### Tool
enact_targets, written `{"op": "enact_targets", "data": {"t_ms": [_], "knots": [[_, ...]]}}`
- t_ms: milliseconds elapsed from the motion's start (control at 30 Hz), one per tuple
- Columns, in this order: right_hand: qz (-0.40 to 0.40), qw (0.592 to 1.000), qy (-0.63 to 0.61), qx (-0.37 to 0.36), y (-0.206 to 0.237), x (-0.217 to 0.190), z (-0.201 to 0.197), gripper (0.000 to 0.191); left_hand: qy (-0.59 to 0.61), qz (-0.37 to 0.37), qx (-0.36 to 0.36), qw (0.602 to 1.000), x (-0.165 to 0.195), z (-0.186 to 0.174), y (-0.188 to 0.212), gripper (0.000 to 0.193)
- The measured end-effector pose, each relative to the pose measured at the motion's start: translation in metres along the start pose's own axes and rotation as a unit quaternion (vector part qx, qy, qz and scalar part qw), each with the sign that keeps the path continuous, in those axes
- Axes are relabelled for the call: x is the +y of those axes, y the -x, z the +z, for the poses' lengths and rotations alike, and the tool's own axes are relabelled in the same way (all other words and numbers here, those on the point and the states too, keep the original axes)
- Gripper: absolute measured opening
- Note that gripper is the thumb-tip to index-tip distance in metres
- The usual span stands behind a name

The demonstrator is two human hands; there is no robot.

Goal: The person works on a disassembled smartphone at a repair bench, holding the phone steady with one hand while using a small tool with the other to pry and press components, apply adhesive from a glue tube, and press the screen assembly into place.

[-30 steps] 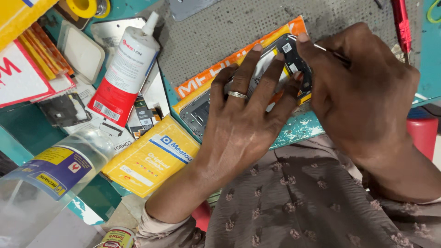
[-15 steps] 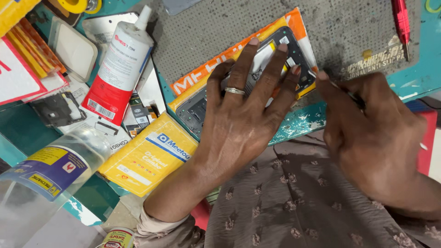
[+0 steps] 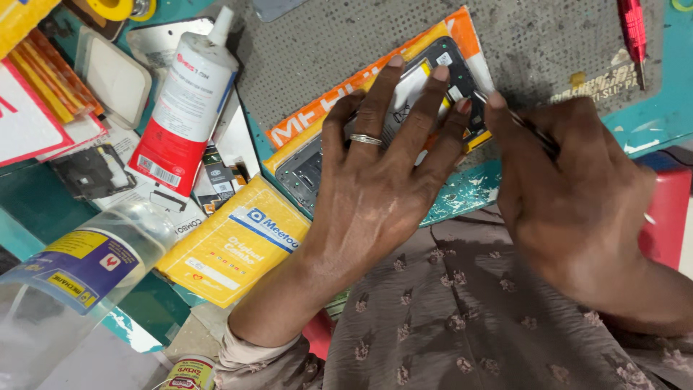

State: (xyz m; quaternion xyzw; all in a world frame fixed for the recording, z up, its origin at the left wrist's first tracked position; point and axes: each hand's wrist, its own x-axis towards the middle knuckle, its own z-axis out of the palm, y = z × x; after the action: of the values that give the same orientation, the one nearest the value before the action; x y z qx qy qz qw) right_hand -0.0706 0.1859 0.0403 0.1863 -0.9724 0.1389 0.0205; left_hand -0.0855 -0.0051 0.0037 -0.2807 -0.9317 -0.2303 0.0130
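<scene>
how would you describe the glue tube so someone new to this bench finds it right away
Start at the grey perforated mat at the top of the bench and look just off its left edge. There the glue tube lies slanted, nozzle toward the top. Unlike the clear bottle and yellow packet below it, it is white with a red bottom end and a pointed white cap.

Two hands (image 3: 375, 188) (image 3: 577, 202), one opened phone (image 3: 433, 79), one glue bottle (image 3: 184, 108), one red screwdriver (image 3: 634, 32).
</scene>
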Motion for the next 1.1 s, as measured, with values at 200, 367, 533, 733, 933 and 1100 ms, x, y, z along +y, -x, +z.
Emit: {"op": "enact_targets", "data": {"t_ms": [200,367,533,733,933,1100], "knots": [[0.034,0.998,0.04,-0.018,-0.007,-0.005,0.003,0.038,0.001,-0.007,-0.012,1.0,0.0,0.001,0.002,0.029],[0.037,0.996,0.074,-0.037,-0.013,-0.013,-0.007,0.037,-0.015,0.0,0.0,1.0,0.0,0.0,0.003,0.029],[0.035,0.994,0.101,-0.035,-0.019,-0.016,-0.003,0.042,0.012,-0.005,-0.01,1.0,0.001,-0.001,0.001,0.031],[0.008,0.998,0.054,-0.012,-0.011,-0.002,-0.002,0.047,-0.014,-0.001,0.004,1.0,-0.001,0.0,0.002,0.029],[0.019,0.994,-0.097,0.053,0.001,0.029,0.02,0.031,-0.003,-0.003,0.021,1.0,0.0,0.004,0.003,0.027],[0.047,0.993,-0.097,0.039,0.016,0.025,0.013,0.031,0.012,-0.005,0.024,1.0,0.001,0.009,0.004,0.032]]}}
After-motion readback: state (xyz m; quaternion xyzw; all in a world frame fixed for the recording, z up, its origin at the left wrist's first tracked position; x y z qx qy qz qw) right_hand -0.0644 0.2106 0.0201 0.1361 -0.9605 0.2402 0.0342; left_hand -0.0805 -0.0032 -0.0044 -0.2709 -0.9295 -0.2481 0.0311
